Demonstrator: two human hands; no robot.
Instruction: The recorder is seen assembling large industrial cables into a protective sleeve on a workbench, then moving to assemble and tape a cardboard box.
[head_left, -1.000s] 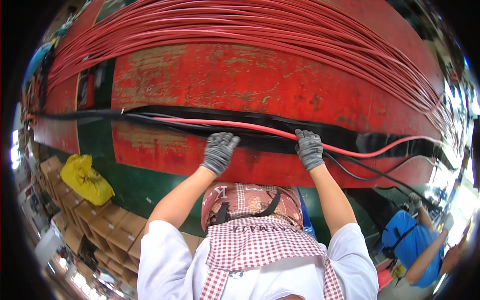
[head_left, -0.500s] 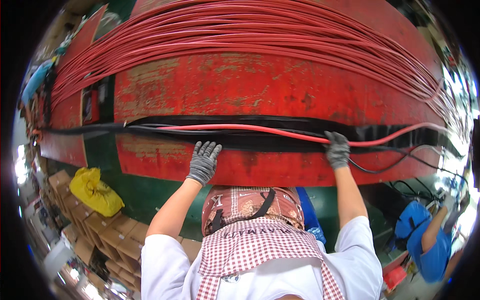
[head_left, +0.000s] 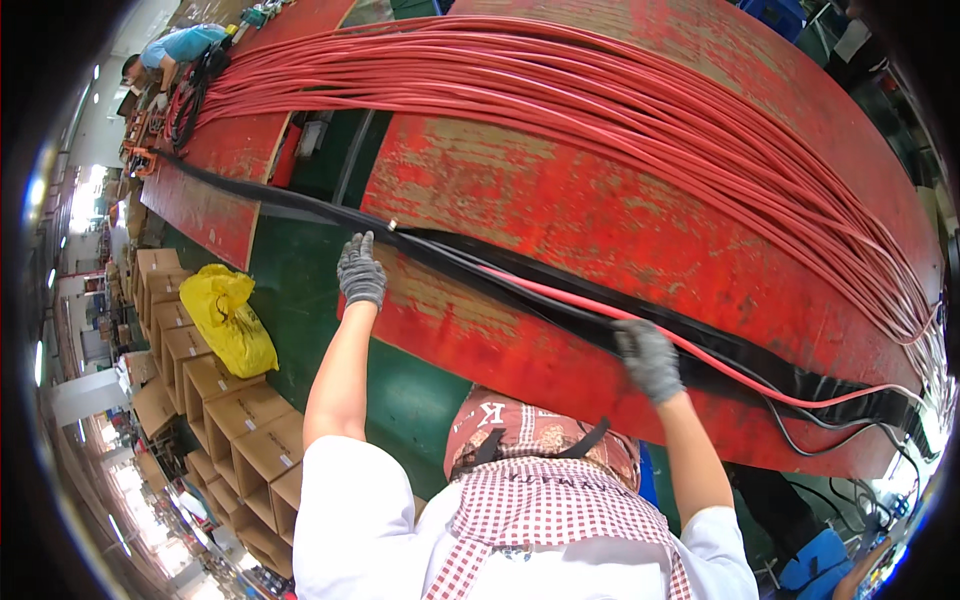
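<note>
A long black sheet or sleeve (head_left: 745, 350) lies along the red table, gathered at the left into a narrow black bundle (head_left: 300, 203). Along it runs a single red cable (head_left: 570, 297), beside thinner black and grey cables. My left hand (head_left: 361, 275), in a grey glove, is open with fingers stretched, their tips at the near side of the bundle by a small pale tie (head_left: 392, 225). My gloved right hand (head_left: 650, 362), slightly blurred, is at the sleeve's near edge beside the red cable. Its fingers look stretched out, with nothing visibly gripped.
Many long red cables (head_left: 600, 85) lie across the far part of the worn red table (head_left: 480, 180). A gap parts the tabletop at the left. Cardboard boxes (head_left: 255, 415) and a yellow bag (head_left: 228, 320) are on the left. A person in blue (head_left: 185, 45) bends at the far left.
My view has turned toward the left. My left hand has moved left along the bundle to near the pale tie. My right hand has come off the red cable to its near side.
</note>
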